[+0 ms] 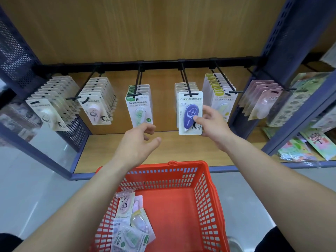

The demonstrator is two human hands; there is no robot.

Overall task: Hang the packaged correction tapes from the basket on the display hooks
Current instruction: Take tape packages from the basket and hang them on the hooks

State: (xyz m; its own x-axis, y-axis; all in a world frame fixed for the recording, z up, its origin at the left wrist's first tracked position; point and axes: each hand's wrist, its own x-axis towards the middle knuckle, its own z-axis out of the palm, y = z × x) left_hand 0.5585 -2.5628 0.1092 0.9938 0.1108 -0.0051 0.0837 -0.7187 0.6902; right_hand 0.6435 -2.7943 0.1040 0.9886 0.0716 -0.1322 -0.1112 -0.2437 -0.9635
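A purple correction tape pack hangs at the front tip of the fourth display hook. My right hand pinches the pack's right edge, thumb on the front. My left hand hovers with loosely curled fingers and holds nothing, just below the green pack on the third hook. The red basket stands on the floor beneath my arms. Several packaged tapes lie in its near left corner.
Six hooks on a black rail carry rows of packs: white, pink, yellow-green, pale pink. A wooden shelf board lies below. Blue perforated uprights flank the bay. Sticker sheets fill the neighbouring right shelf.
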